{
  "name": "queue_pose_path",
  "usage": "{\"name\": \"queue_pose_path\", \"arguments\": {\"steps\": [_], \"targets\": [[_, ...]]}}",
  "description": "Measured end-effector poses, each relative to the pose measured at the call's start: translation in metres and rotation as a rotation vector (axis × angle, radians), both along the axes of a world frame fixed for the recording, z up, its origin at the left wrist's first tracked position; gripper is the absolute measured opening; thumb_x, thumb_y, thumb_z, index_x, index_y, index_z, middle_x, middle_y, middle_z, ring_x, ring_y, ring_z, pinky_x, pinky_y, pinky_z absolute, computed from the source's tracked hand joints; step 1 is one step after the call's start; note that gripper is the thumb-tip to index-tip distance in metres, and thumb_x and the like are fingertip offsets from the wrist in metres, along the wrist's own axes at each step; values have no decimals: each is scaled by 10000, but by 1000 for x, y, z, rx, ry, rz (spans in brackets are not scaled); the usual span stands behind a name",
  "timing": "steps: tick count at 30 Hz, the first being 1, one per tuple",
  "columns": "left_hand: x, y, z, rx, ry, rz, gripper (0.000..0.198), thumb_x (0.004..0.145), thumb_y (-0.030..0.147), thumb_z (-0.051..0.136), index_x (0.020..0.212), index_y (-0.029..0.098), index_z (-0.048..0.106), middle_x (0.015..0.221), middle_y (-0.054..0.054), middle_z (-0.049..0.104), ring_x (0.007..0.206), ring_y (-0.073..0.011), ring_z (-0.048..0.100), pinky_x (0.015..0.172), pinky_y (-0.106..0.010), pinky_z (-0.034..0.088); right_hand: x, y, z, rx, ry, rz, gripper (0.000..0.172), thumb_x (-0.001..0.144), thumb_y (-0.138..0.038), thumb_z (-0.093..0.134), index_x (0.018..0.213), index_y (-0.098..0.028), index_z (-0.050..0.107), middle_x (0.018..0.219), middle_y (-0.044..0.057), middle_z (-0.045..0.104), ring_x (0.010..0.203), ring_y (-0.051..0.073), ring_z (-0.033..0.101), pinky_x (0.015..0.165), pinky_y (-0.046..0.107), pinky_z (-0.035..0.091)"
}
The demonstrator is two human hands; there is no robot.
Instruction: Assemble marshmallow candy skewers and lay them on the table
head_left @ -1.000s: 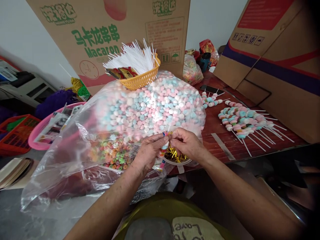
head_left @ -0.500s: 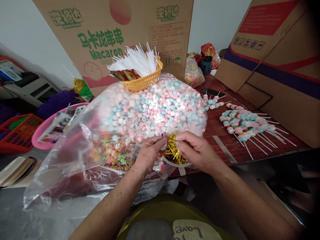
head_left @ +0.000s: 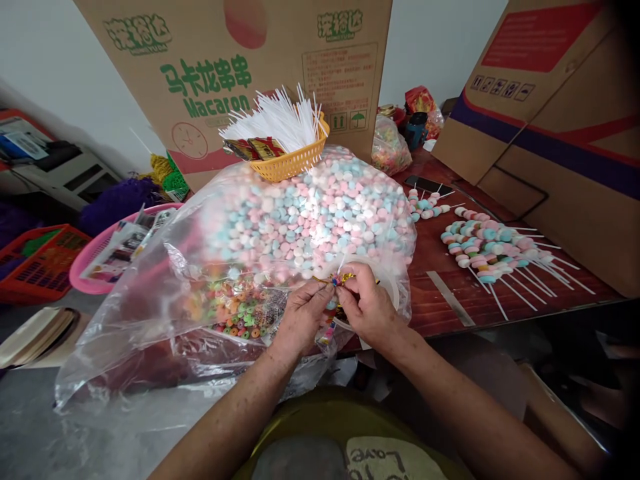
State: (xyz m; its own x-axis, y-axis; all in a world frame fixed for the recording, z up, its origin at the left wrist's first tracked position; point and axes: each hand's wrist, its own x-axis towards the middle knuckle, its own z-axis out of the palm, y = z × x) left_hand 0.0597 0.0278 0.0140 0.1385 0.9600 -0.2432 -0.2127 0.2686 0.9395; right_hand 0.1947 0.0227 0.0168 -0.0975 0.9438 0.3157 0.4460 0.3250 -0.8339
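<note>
My left hand (head_left: 300, 313) and my right hand (head_left: 367, 305) meet at the table's near edge, both pinched around the top of a small wrapped candy packet (head_left: 327, 327). A gold twist tie (head_left: 334, 279) runs between their fingertips, and the packet hangs below. Under my right hand sits a white bowl (head_left: 390, 283) holding gold ties, mostly hidden. Just behind my hands lies a big clear bag of pink, blue and white candies (head_left: 310, 213).
A clear bag of coloured ring candies (head_left: 235, 310) lies left of my hands. A yellow basket of white sticks (head_left: 283, 143) rests on the big bag. Finished candy skewers (head_left: 493, 243) and a phone (head_left: 425, 181) lie at right, cardboard boxes (head_left: 555, 113) behind, pink basin (head_left: 107, 250) at left.
My right hand left the bowl of gold ties and came back to my left hand with a tie, which now lies across the packet's top. The bowl is now mostly covered.
</note>
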Motion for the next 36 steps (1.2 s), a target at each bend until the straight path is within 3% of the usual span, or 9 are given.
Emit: {"name": "queue_pose_path", "arguments": {"steps": [3, 7, 11, 13, 17, 21, 27, 31, 36], "targets": [[-2, 2, 4, -22, -90, -15, 334, 610, 436, 779, 718, 140, 668, 551, 44, 539, 402, -25, 389, 403, -163, 292, 2, -4, -1, 4, 16, 4, 244, 886, -266, 437, 1112, -179, 467, 607, -41, 508, 547, 126, 482, 539, 243, 376], [-17, 7, 14, -225, -188, -290, 349, 502, 341, 855, 675, 101, 671, 537, -5, 592, 424, -70, 500, 412, -182, 381, 16, -1, 13, 184, -158, 310, 244, 918, -250, 420, 730, -168, 554, 642, 9, 543, 612, 124, 501, 579, 248, 382], [-24, 8, 22, -283, -312, -496, 454, 494, 258, 863, 864, 108, 648, 632, -40, 648, 538, -141, 613, 511, -244, 502, 23, 4, 29, 262, -62, 623, 230, 931, -223, 441, 756, -177, 583, 694, 1, 616, 651, 102, 562, 626, 210, 420], [-23, 7, 23, -253, -366, -440, 578, 505, 229, 858, 1012, 150, 592, 691, -20, 654, 544, -138, 613, 507, -250, 508, 19, 4, 28, 206, -22, 572, 220, 920, -230, 477, 726, -177, 564, 650, -17, 603, 590, 84, 543, 568, 184, 403], [-18, 1, 17, -49, -239, -70, 586, 571, 268, 843, 1059, 197, 526, 700, 28, 635, 521, -95, 572, 503, -203, 466, 1, 4, 12, 376, -232, 125, 265, 914, -204, 440, 652, -180, 477, 577, -5, 510, 521, 109, 450, 510, 235, 331], [-28, -10, 21, 214, 87, 268, 644, 663, 345, 795, 1212, 251, 473, 987, -27, 665, 861, -151, 633, 721, -238, 489, -19, 8, 5, 622, -448, -94, 232, 913, -134, 350, 747, -160, 508, 631, 42, 523, 587, 157, 460, 551, 288, 316], [-84, -23, 45, -139, -335, -71, 837, 718, 821, 360, 1181, 156, 571, 956, -131, 696, 946, -307, 634, 810, -452, 496, -52, -10, 21, 844, -584, 151, 197, 888, -132, 418, 715, -182, 498, 632, 16, 493, 563, 139, 395, 502, 300, 234], [-108, -23, 38, -14, -500, -46, 734, 792, 764, 316, 970, 162, 696, 788, -92, 720, 862, -279, 656, 861, -439, 485, -65, -26, 34, 759, -589, 175, 162, 869, -127, 409, 773, -169, 532, 653, 23, 488, 545, 144, 386, 473, 307, 221], [-117, -17, 42, -63, -467, -180, 793, 829, 744, 222, 1106, 148, 664, 814, -99, 724, 797, -252, 682, 757, -394, 530, -76, -27, 20, 683, -626, 396, 132, 819, -122, 450, 801, -137, 580, 735, 78, 582, 582, 161, 474, 457, 292, 258]]}}
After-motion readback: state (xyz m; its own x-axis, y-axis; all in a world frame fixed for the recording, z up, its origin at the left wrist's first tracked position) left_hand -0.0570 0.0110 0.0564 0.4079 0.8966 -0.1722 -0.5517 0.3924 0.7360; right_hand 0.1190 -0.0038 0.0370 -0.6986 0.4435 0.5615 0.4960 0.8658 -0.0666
